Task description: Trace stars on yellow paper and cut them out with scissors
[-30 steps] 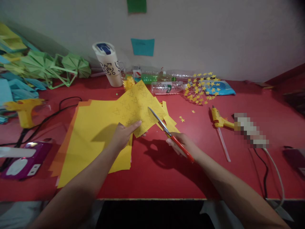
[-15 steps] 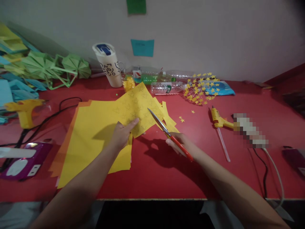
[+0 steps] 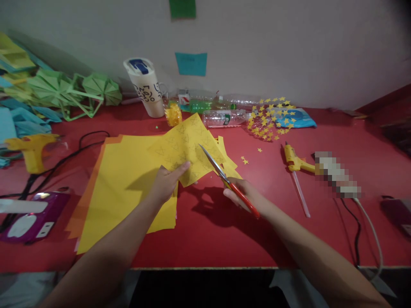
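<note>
Left hand pinches one sheet; right hand grips one pair of scissors, long axis diagonal, tips far left.

left hand — partly hidden by yellow sheet | green note — cut by top edge | white object at right: pixelated
</note>
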A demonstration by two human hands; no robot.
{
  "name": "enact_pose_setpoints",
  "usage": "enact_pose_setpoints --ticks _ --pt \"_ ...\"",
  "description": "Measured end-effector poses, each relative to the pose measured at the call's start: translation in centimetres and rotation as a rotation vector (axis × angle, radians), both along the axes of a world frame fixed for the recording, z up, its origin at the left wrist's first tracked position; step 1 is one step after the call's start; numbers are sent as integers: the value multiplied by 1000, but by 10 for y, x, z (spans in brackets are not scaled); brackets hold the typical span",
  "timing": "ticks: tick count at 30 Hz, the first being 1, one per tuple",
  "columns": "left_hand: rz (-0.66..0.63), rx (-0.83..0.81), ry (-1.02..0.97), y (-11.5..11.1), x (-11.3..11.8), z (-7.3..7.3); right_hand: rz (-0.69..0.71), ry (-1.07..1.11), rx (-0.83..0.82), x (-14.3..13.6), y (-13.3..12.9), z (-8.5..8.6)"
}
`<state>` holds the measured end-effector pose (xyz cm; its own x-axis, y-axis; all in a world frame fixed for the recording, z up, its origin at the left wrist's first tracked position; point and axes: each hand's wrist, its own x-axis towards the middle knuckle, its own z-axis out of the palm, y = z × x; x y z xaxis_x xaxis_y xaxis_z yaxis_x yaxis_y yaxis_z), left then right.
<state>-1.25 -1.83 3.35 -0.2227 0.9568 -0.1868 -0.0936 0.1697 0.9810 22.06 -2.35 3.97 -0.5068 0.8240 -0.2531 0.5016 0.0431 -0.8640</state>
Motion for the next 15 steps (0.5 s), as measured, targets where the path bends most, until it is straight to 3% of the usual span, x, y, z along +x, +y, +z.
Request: enact_pose_setpoints --ticks 8,15 --pt "-29 6 -49 -3 2 0 -44 70 -37 0 2 -20" --pt "-5 -32 -8 -2 5 6 -64 80 -57 0 1 -17"
